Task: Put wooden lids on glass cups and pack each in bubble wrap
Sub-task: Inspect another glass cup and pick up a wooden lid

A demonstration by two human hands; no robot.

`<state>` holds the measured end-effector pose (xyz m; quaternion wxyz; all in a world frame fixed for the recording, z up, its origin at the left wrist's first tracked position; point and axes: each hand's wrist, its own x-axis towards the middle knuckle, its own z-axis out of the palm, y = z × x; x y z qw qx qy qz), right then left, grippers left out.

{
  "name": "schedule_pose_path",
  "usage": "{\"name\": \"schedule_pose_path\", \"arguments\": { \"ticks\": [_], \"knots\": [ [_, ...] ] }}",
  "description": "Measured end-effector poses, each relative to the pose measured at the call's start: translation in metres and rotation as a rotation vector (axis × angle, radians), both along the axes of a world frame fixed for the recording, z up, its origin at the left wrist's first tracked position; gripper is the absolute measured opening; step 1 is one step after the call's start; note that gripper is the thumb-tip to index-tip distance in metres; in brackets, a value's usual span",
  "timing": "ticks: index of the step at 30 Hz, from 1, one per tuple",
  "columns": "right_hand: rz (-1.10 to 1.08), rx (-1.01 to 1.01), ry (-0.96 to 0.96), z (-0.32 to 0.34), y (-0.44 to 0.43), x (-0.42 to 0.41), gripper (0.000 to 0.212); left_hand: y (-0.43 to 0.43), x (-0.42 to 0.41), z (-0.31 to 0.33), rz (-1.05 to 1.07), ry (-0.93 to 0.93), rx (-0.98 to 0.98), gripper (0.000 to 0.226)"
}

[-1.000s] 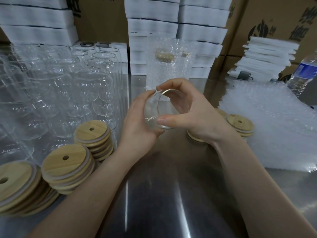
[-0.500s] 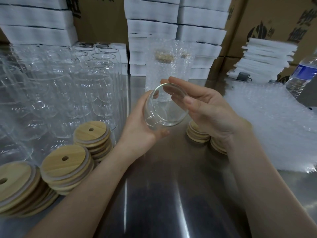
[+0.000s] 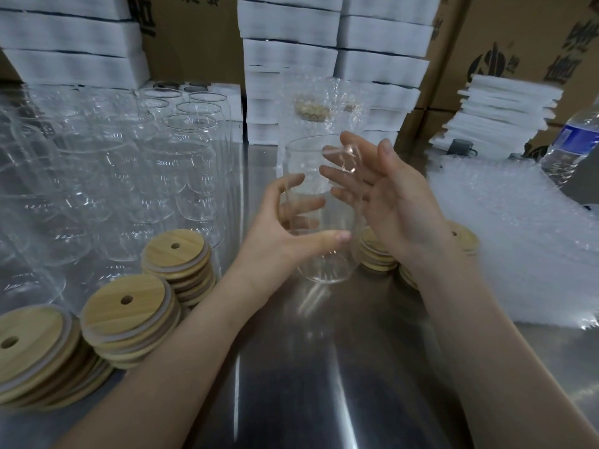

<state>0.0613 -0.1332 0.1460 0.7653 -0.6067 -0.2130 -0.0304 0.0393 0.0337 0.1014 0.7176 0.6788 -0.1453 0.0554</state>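
Note:
A clear glass cup (image 3: 319, 260) stands nearly upright above the steel table, mouth up, with no lid on it. My left hand (image 3: 291, 228) grips its lower half, thumb in front and fingers behind the glass. My right hand (image 3: 385, 192) is beside the cup's upper part with straight fingers, its fingertips against the rim side. Stacks of wooden lids with straw holes lie at the left (image 3: 126, 315) and behind my right wrist (image 3: 376, 254). A sheet of bubble wrap (image 3: 505, 234) is spread at the right.
Many bare glass cups (image 3: 136, 176) crowd the table's left half. A wrapped, lidded cup (image 3: 321, 111) stands at the back centre. White foam stacks (image 3: 291, 59) and cardboard boxes line the rear. A water bottle (image 3: 573, 140) stands at the far right.
The cup has turned from lying sideways, mouth toward me, to nearly upright. My right hand let go of the rim and straightened its fingers beside the cup.

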Motion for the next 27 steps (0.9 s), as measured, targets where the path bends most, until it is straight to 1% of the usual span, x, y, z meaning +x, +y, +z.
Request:
{"name": "schedule_pose_path", "arguments": {
  "ticks": [3, 5, 9, 13, 14, 16, 19, 22, 25, 27],
  "knots": [
    [0.007, 0.033, 0.016, -0.002, 0.001, 0.0, 0.043, -0.001, -0.003, 0.007, -0.101, 0.154, -0.199, 0.074],
    [-0.017, 0.003, 0.001, -0.003, 0.002, 0.0, 0.038, 0.002, -0.002, 0.012, -0.176, 0.232, -0.27, 0.067],
    [-0.096, -0.117, -0.032, -0.007, 0.007, -0.001, 0.029, 0.009, -0.001, 0.015, -0.339, 0.293, -0.317, 0.073],
    [-0.122, -0.157, -0.052, -0.01, 0.013, 0.0, 0.028, 0.01, 0.0, 0.015, -0.44, 0.426, -0.48, 0.09],
    [-0.131, -0.176, -0.053, -0.011, 0.014, 0.0, 0.025, 0.011, 0.001, 0.015, -0.463, 0.448, -0.533, 0.09],
    [-0.148, -0.2, -0.044, -0.012, 0.016, 0.0, 0.022, 0.012, 0.001, 0.016, -0.503, 0.476, -0.648, 0.082],
    [-0.188, -0.222, -0.012, -0.014, 0.019, 0.0, 0.026, 0.013, 0.001, 0.015, -0.515, 0.53, -0.757, 0.079],
    [-0.235, -0.258, 0.021, -0.016, 0.023, 0.0, 0.031, 0.01, 0.0, 0.015, -0.454, 0.572, -0.771, 0.072],
    [-0.262, -0.255, 0.047, -0.017, 0.024, 0.0, 0.026, 0.008, -0.001, 0.014, -0.408, 0.599, -0.773, 0.065],
    [-0.268, -0.251, 0.054, -0.017, 0.024, 0.0, 0.026, 0.006, -0.002, 0.015, -0.391, 0.601, -0.791, 0.065]
  ]
}}
